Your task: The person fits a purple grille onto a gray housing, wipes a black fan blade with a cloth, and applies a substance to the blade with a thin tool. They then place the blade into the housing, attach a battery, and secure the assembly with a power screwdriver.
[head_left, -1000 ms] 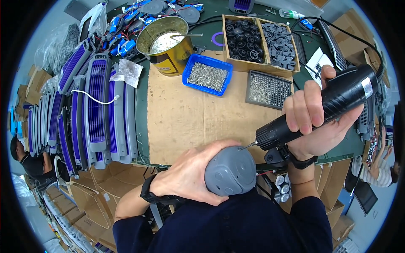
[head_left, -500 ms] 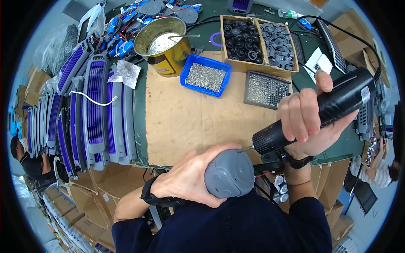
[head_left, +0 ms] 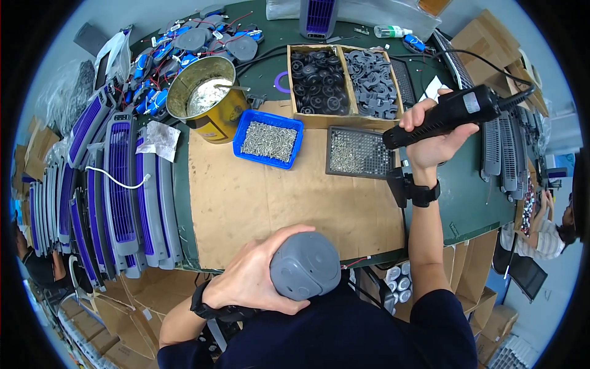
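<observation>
My left hand (head_left: 249,273) is wrapped around a dark grey, rounded plastic housing (head_left: 305,263), held near my body at the front edge of the table. Small holes show in its upper face. My right hand (head_left: 439,144) grips a black corded electric screwdriver (head_left: 452,117), which points left over the right end of a dark perforated screw tray (head_left: 378,155). Many small silver screws lie in the tray's left part. The screwdriver's bit cannot be made out against the tray and parts behind it.
A cardboard sheet (head_left: 276,203) covers the table's middle. Beyond it stand a blue bin (head_left: 263,161) of screws, a yellow can (head_left: 218,130) and a divided box (head_left: 322,120) of black and grey parts. Purple-grey slatted panels (head_left: 120,190) crowd the left. The screwdriver's cord (head_left: 519,98) arches at right.
My right hand has lifted the screwdriver off the housing and carried it forward to the screw tray. The left hand still holds the housing. The whole view has shifted somewhat.
</observation>
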{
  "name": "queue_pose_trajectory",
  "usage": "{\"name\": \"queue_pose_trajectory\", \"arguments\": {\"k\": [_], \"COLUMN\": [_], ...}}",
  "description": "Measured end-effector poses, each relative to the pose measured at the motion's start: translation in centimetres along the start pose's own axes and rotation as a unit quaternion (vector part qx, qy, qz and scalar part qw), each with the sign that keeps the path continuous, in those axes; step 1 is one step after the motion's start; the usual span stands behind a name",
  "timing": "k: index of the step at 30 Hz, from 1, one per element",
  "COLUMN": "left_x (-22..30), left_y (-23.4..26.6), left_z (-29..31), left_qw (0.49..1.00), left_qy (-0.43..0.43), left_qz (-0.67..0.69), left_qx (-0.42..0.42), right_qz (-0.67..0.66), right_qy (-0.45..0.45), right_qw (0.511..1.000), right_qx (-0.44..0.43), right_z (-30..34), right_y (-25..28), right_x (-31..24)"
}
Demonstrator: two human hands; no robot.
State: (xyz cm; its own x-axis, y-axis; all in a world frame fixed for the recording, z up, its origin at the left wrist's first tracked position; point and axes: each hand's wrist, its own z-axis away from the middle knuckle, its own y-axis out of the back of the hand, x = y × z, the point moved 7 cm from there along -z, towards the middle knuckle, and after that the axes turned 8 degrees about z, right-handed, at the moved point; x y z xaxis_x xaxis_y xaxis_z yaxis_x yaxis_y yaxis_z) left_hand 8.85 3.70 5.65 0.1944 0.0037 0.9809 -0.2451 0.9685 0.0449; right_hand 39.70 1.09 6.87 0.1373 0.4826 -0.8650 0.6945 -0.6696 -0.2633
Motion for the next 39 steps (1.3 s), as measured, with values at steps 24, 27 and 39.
{"name": "queue_pose_trajectory", "arguments": {"k": [24, 27, 39], "left_x": [-0.4, -0.3, -0.7], "left_y": [0.1, 0.4, -0.3], "left_z": [0.3, 0.4, 0.8], "left_qw": [0.999, 1.000, 1.000], "left_qy": [-0.026, -0.011, -0.005], "left_qz": [-0.004, -0.007, -0.001], "left_qx": [0.018, 0.017, 0.011], "right_qz": [-0.068, -0.146, -0.372], "right_qy": [0.037, 0.090, -0.087], "right_qw": [0.997, 0.981, 0.910], "right_qx": [-0.031, -0.089, -0.161], "right_z": [-0.2, 0.5, 6.4], "right_y": [-0.3, -1.6, -9.3], "right_x": [-2.4, -6.3, -10.1]}}
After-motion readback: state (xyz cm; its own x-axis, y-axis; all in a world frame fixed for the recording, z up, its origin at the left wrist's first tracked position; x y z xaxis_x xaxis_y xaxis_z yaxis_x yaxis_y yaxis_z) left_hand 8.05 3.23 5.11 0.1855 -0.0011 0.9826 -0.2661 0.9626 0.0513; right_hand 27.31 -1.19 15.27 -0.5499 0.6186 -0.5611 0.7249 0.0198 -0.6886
